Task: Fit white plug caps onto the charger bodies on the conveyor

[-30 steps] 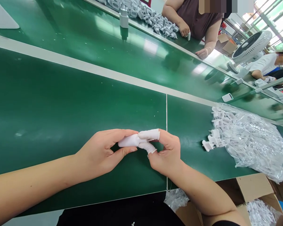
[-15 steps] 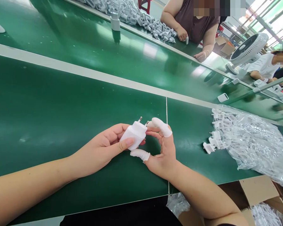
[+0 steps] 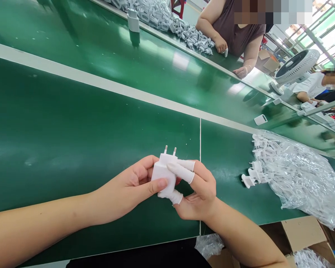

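A white charger (image 3: 164, 173) with two metal pins pointing up and away is held over the green work surface (image 3: 100, 145). My left hand (image 3: 139, 178) grips its left side, the thumb lying across the front face. My right hand (image 3: 195, 186), with white covers on its thumb and two fingers, closes round the charger's right side and lower end. The covered fingers touch the front near the pin end. Parts of the fingers behind the charger are hidden.
A clear plastic bag (image 3: 304, 182) of white plug parts lies at the right. Beyond the pale divider (image 3: 100, 82) stand a white charger (image 3: 133, 21) and another white piece (image 3: 260, 119). A person (image 3: 237, 37) sits across, beside a pile of parts (image 3: 170, 22). Cardboard boxes (image 3: 304, 232) are lower right.
The charger has turned more upright and come slightly nearer and right. My right hand's covered fingers have closed onto it. The view has shifted a little.
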Action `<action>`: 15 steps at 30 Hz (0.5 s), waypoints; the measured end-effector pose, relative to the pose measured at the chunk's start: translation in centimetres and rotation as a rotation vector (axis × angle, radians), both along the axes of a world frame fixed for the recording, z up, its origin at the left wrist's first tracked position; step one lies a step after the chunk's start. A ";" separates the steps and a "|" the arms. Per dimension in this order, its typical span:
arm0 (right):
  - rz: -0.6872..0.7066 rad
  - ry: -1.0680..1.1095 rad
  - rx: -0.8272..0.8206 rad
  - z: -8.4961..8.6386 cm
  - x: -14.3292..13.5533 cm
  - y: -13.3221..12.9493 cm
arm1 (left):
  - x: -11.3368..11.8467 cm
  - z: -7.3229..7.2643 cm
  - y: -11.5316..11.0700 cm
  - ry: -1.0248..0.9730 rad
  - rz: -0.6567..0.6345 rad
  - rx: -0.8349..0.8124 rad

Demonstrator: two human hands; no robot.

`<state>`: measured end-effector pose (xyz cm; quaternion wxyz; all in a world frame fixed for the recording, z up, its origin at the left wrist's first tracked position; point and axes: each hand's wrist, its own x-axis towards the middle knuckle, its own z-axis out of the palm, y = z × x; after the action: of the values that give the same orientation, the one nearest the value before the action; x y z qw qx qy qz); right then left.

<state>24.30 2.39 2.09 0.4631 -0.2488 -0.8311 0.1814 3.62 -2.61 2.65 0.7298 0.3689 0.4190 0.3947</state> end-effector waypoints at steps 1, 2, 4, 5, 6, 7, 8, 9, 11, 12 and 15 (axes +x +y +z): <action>0.005 0.000 0.013 0.0 0.0 0.0 | 0.0 -0.1 -0.1 -0.007 -0.001 0.002; 0.012 0.001 0.023 0.0 0.0 0.0 | -0.1 -0.2 -0.1 -0.010 -0.004 0.003; 0.029 0.006 0.028 -0.2 0.0 0.0 | -0.4 -0.4 0.1 -0.034 -0.014 0.014; 0.041 0.012 0.026 -0.4 0.0 0.0 | -0.7 -0.5 0.2 -0.066 -0.024 0.019; 0.053 0.017 0.021 -0.5 0.0 -0.1 | -0.9 -0.5 0.4 -0.111 -0.035 0.017; 0.062 0.024 0.020 -0.7 0.0 -0.1 | -1.1 -0.3 0.6 -0.165 -0.045 0.010; 0.067 0.029 0.025 -0.9 0.0 -0.1 | -1.2 -0.2 0.7 -0.218 -0.055 -0.006; 0.067 0.029 0.035 -1.0 0.1 -0.2 | -1.3 0.0 0.8 -0.264 -0.061 -0.028; 0.047 0.032 0.072 -1.2 0.0 -0.4 | -1.1 0.4 0.5 -0.332 -0.053 -0.064; 0.033 0.036 0.090 -1.3 0.0 -0.6 | -0.9 0.6 0.2 -0.357 -0.038 -0.068; 0.010 0.050 0.104 -1.3 -0.5 -1.1 | -0.1 0.5 -1.0 -0.409 0.038 -0.033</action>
<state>23.84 1.30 0.78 0.4949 -0.2156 -0.8289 0.1467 3.50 -3.61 3.15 0.7980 0.2610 0.2754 0.4682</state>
